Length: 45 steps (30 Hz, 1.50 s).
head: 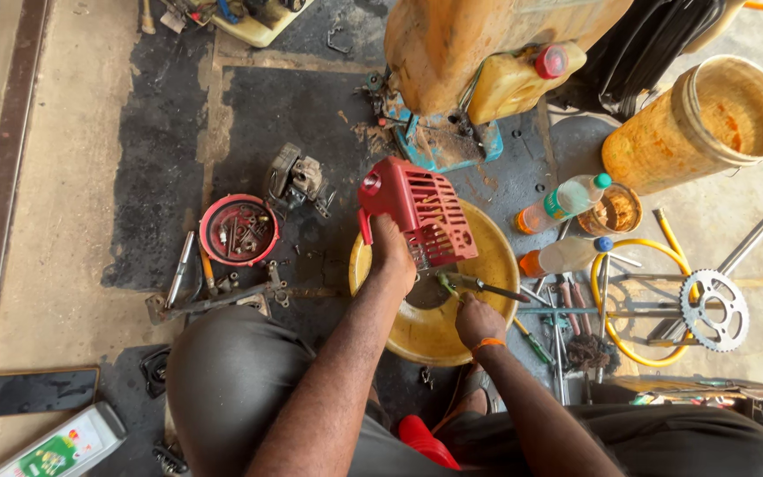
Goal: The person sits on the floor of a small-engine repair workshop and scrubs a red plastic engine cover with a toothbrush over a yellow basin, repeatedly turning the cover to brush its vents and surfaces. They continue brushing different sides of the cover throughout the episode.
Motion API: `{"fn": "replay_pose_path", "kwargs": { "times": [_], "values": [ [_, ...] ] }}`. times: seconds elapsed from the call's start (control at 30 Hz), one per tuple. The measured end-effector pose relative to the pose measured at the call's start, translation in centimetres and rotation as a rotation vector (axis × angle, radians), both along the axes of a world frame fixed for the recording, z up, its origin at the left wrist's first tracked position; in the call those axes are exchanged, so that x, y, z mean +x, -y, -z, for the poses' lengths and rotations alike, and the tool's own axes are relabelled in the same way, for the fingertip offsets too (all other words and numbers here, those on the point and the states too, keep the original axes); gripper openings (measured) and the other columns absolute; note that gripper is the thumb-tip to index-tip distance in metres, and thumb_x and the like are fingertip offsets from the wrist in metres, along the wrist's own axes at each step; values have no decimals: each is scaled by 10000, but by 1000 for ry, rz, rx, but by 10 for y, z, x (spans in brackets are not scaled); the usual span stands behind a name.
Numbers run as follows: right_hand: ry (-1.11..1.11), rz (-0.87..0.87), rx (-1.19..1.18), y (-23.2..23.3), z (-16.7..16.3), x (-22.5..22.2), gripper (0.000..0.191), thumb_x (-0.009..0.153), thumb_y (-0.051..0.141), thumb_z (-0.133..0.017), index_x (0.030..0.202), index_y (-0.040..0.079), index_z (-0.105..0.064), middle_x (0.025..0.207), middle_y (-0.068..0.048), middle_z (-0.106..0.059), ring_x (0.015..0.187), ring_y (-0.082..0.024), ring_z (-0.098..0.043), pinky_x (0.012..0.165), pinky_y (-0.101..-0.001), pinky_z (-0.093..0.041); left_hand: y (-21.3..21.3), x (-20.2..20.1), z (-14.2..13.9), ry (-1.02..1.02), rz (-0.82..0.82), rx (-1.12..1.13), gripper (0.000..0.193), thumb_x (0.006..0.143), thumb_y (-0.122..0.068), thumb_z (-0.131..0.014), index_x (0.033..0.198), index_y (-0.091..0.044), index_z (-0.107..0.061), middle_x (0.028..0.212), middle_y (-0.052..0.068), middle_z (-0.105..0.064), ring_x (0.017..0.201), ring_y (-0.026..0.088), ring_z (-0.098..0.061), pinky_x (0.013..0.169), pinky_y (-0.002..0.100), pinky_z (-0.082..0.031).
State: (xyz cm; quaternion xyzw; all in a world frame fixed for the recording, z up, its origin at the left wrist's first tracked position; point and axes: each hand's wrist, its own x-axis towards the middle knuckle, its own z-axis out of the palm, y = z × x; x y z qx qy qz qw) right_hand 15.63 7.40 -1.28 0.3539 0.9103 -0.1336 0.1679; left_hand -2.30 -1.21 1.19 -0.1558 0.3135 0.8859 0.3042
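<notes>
far left: a dark phone (40, 390) lies flat on the floor (64, 203), with a white and green bottle (62, 444) on its side just below it

left of middle: round red lid (238, 230) full of screws and small bits, a couple of long metal tools just beside it, and a grey engine part (298, 179) a little up and right of the lid

left hand: the left hand (392, 256) is wrapped around the lower edge of a red slotted engine cover (421, 217), gripping it tight; the cover sits tilted over the back left part of the basin

middle: shallow yellow basin (496, 256) on the floor right between the knees, dark patch in the bottom

right hand: the right hand (479, 321), orange band on the wrist, is closed on a brush (479, 284) with a dark handle; the green-tipped end sits just under the cover's lower edge, over the basin

behind: big yellow tank with a yellow jug (514, 84), red cap, leaning against it

right of basin: two plastic bottles (562, 203) lying near each other, a small tub of orange stuff (615, 212), then pliers and screwdrivers scattered on the floor

far right: a toothed sprocket (713, 310) lying on a loop of yellow hose (638, 353), and an orange-stained bucket (699, 124) tipped on its side above
</notes>
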Motion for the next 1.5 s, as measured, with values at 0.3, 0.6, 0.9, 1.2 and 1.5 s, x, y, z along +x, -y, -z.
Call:
{"fn": "replay_pose_path", "kwargs": {
  "times": [0.3, 0.6, 0.9, 1.2, 1.5],
  "values": [
    [-16, 109, -481, -15, 2, -1, 318, 1027, 272, -550, 1197, 83, -740, 901, -162, -718, 780, -251, -672, 683, -380, -523, 7, -8, -17, 31, 17, 25, 516, 992, -528, -536, 1303, -121, -596, 1222, 20, -684, 1100, 187, -667, 925, 401, -547],
    [-509, 596, -1178, -8, -146, 58, 335, 1042, 286, -527, 1079, 2, -701, 673, 34, -412, 524, -58, -308, 475, -235, -248, -13, -20, 5, -103, -69, 58, 430, 960, -459, -656, 1234, -128, -633, 1158, 8, -703, 1039, 153, -678, 889, 366, -547],
    [-586, 626, -1180, 26, -133, 16, 349, 1048, 356, -550, 989, 35, -672, 651, 57, -341, 518, -56, -264, 463, -250, -222, -25, 31, -14, 59, 265, 99, 465, 989, -500, -534, 1226, -112, -625, 1129, 32, -706, 1013, 179, -672, 897, 392, -546],
    [-542, 639, -1081, 32, -136, 26, 408, 1016, 407, -571, 982, 22, -700, 633, 45, -396, 493, -63, -315, 446, -263, -252, -34, 33, 4, 22, 221, 74, 392, 1091, -427, -481, 1273, -111, -624, 1207, 37, -693, 1062, 151, -673, 930, 377, -546],
    [-562, 589, -965, 37, -125, 14, 377, 1022, 390, -572, 972, 39, -702, 644, 42, -429, 494, -53, -354, 443, -255, -270, -33, 39, 14, 186, 208, 135, 392, 1072, -438, -481, 1268, -113, -580, 1230, 86, -646, 1151, 254, -603, 980, 468, -517]
  ]
}}
